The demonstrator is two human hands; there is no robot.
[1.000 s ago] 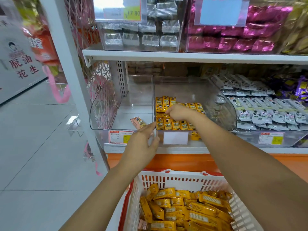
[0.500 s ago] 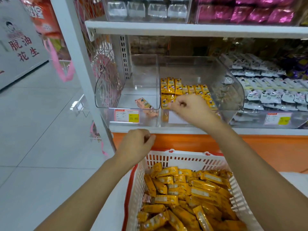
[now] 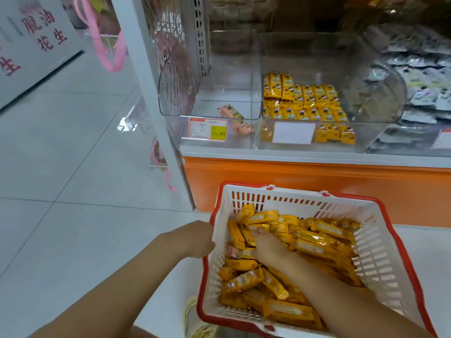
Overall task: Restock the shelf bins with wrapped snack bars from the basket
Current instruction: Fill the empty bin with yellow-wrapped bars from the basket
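Note:
A white basket with a red rim [image 3: 395, 252] stands low in front of me, heaped with yellow wrapped snack bars [image 3: 314, 242]. My right hand [image 3: 268, 247] lies inside it on the bars, fingers stretched forward among the wrappers. My left hand [image 3: 195, 240] is against the outside of the basket's left rim, its fingers hidden. On the shelf above, a clear bin [image 3: 380, 93] holds rows of the same yellow bars [image 3: 302, 101] behind a blank label [image 3: 292, 132].
The clear bin to the left holds one pink-and-yellow bar [image 3: 230, 111] and carries a price tag [image 3: 207, 128]. Grey packets [image 3: 427, 93] fill the bin on the right. A white shelf post [image 3: 146, 93] and the orange shelf base [image 3: 317, 186] stand behind the basket.
My right hand left the yellow-bar bin and dropped into the basket. My left hand came down from the bin front to the basket's left rim. The view tilted downward.

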